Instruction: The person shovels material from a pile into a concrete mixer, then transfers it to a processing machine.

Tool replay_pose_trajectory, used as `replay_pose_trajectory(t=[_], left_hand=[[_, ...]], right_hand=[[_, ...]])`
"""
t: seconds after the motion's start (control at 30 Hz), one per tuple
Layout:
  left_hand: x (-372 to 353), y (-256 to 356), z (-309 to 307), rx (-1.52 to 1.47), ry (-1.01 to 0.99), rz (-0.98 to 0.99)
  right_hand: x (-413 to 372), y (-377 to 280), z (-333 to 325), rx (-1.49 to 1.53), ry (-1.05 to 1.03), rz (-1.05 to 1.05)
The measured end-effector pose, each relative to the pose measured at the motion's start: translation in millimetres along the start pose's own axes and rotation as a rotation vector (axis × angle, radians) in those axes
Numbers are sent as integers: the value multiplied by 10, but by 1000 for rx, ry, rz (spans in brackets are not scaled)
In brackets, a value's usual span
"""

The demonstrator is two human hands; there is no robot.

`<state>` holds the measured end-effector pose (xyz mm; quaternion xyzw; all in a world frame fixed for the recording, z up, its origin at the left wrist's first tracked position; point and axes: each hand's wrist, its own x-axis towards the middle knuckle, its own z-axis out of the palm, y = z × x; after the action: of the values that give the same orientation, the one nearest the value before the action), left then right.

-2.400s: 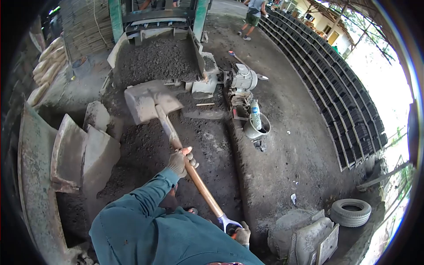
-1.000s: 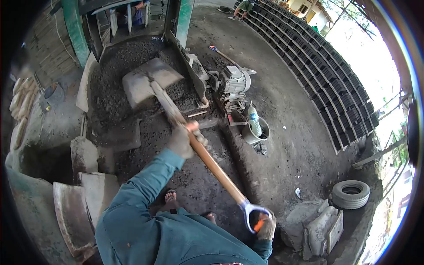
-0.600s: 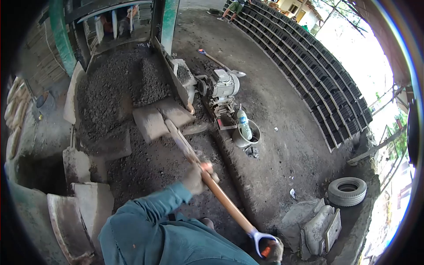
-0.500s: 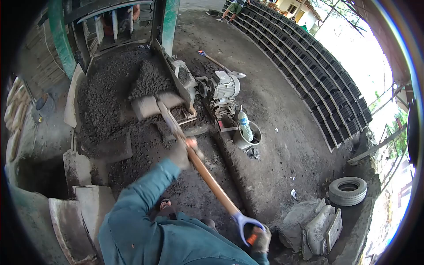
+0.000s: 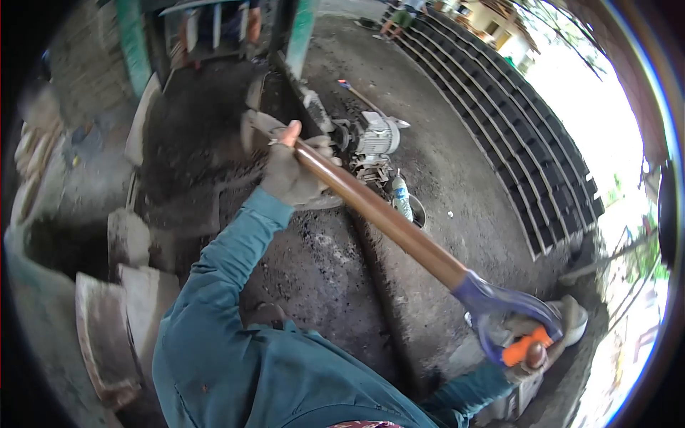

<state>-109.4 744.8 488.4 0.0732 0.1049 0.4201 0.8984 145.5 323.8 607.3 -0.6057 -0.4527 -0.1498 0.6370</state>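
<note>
A shovel runs diagonally across the view, its brown wooden shaft (image 5: 385, 214) ending in a purple D-shaped handle (image 5: 485, 299). My left hand (image 5: 296, 171), in a worn glove with a bare thumb showing, is wrapped round the shaft close to the blade. My right hand (image 5: 546, 349), also gloved, grips the D-handle at the lower right, by an orange patch. Beyond my left hand the shovel blade (image 5: 253, 132) is blurred and partly hidden. It is over a walled bed of dark, crumbly material (image 5: 193, 121).
An electric motor (image 5: 378, 134) stands right of the bed, near a bottle (image 5: 402, 200) in a bucket (image 5: 419, 214). Another shovel (image 5: 367, 98) lies behind. Dark blocks are stacked on long racks (image 5: 499, 128). Another person's arm (image 5: 254, 25) shows behind the bed; someone stands farther back (image 5: 403, 18).
The shovel's handle end has risen towards me and swung right with my right hand. My left hand has moved up and forward; the blade has turned. The loose material seen at the blade has gone.
</note>
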Motion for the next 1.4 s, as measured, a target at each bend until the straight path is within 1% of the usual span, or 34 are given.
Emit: replay_pose_trajectory(t=[0.03, 0.07, 0.1, 0.13, 0.2, 0.23, 0.27, 0.37, 0.47, 0.5, 0.57, 0.63, 0.7, 0.8, 0.83, 0.9, 0.93, 0.97, 1.0, 1.03, 1.07, 1.13, 1.17, 1.2, 1.23, 1.27, 1.3, 1.33, 1.37, 1.4], left_hand=[[-33, -139, -96, -93, -161, -57], [-76, -269, -199, -178, -326, -106], [-247, -403, -114, -91, -257, -18], [-414, -531, -33, -2, -188, 57], [-496, -728, -199, -104, -230, 54], [-590, -830, -244, -144, -238, 62], [-683, -901, -284, -185, -247, 70], [-1020, -856, -354, -169, -362, 95], [-1216, -592, -400, -132, -344, 229], [-1273, -411, -340, -194, -456, 193], [-1103, 84, -485, -180, -648, 282], [-872, 596, -592, -205, -555, 338], [-595, 1071, -647, -267, -186, 377], [-97, 1651, -1162, -206, -214, 328], [29, 1768, -1268, -198, -118, 328], [250, 1919, -1411, -178, 74, 334], [379, 1982, -1438, -136, 137, 352], [486, 2015, -1461, -94, 204, 371], [566, 2020, -1433, -54, 269, 388], [552, 2002, -1261, -54, 317, 367], [668, 2019, -1274, -19, 353, 400], [1076, 1839, -1526, 3, 296, 440], [846, 1473, -1254, 13, 220, 433], [687, 1130, -1064, -51, 277, 408], [513, 846, -1145, 10, -35, 334], [148, 449, -932, 61, 54, 320], [-38, 104, -1072, 80, 55, 277], [-251, -242, -1214, 141, -141, 284], [-532, -595, -1282, 268, -24, 344], [-663, -911, -1559, 253, -219, 398]], right_hand=[[179, -1, -315, -100, -61, -91], [329, -79, -376, -214, -57, -184], [484, -166, -427, -327, -43, -277], [589, -261, -391, -379, -4, -357], [844, -410, -340, -528, 90, -602], [1062, -436, -347, -623, 138, -765], [1253, -480, -286, -682, 185, -869], [1632, -714, 209, -699, 215, -999], [1800, -971, 920, -630, 203, -1022], [1820, -1057, 1191, -594, 193, -1016], [1749, -1247, 1721, -517, 168, -986], [1533, -1405, 2220, -423, 132, -927], [1215, -1534, 2645, -312, 98, -857], [665, -1516, 2973, -185, 17, -759], [556, -1410, 2986, -172, -33, -743], [390, -982, 2935, -132, -199, -730], [218, -684, 2891, -177, -201, -513], [81, -380, 2901, -90, -226, -422], [-102, -78, 2925, -102, -203, -174], [-251, -6, 2978, -152, -179, 48], [-378, 403, 3034, -273, -102, -90], [-589, 1263, 3105, -142, -53, -18], [-616, 1592, 2959, -24, -86, 283], [-617, 1921, 2751, 106, -123, 575], [-684, 2278, 2568, 225, -174, 879], [-824, 2707, 2461, 235, -73, 965], [-937, 3136, 2209, 211, -195, 1161], [-1119, 3601, 1993, 203, -254, 1166], [-1280, 4087, 1818, 201, -324, 1165], [-1413, 4563, 1625, 67, -408, 1183]])
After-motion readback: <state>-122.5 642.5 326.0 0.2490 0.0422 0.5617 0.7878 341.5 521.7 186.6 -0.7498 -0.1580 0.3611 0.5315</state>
